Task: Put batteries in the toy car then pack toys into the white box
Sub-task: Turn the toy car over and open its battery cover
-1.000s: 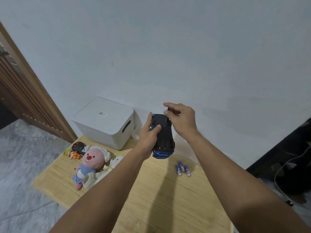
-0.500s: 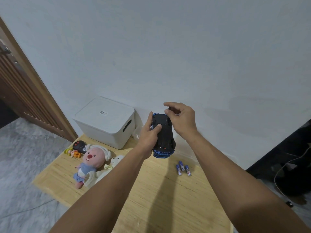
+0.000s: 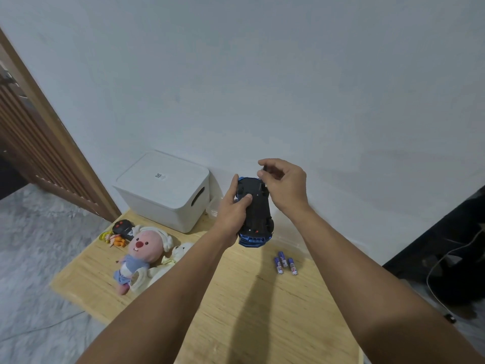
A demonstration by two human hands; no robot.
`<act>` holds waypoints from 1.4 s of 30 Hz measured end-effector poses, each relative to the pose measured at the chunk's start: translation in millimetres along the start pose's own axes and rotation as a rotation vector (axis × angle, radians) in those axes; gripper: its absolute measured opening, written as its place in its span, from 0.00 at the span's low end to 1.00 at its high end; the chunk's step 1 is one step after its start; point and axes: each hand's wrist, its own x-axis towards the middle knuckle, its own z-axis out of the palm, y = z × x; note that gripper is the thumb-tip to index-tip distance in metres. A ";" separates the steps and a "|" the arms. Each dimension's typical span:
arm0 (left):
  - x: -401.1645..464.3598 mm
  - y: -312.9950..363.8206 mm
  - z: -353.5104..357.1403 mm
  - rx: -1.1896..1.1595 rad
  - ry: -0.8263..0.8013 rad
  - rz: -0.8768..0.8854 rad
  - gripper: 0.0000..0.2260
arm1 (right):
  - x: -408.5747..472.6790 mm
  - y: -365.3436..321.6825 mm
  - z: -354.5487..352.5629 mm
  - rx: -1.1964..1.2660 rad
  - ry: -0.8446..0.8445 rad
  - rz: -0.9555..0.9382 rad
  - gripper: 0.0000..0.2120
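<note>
Toy car (image 3: 256, 211): held underside up; painted top faces away, unseen. Left side covered by left hand (image 3: 232, 211); far end covered by right hand (image 3: 284, 186).
Small dark piece pinched in right-hand fingers (image 3: 263, 170): mostly covered, identity not resolvable.
Batteries (image 3: 286, 264): three; label print too small to read.
White box (image 3: 164, 189): lid sticker unreadable; inside hidden by lid.
White plush (image 3: 173, 258): partly behind left forearm.
Black object (image 3: 123, 228) behind pink plush (image 3: 143, 252): partly covered.
Counter (image 3: 236, 311): near edge cut off by frame bottom.
</note>
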 end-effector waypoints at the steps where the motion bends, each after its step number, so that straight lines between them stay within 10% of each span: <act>1: 0.2 -0.1 -0.2 0.000 0.000 0.001 0.28 | 0.9 0.3 -0.1 -0.005 -0.002 0.007 0.10; 42: -3.1 -1.6 1.1 -0.002 -0.012 -0.019 0.28 | -4.1 2.4 -2.2 -0.015 0.023 0.057 0.12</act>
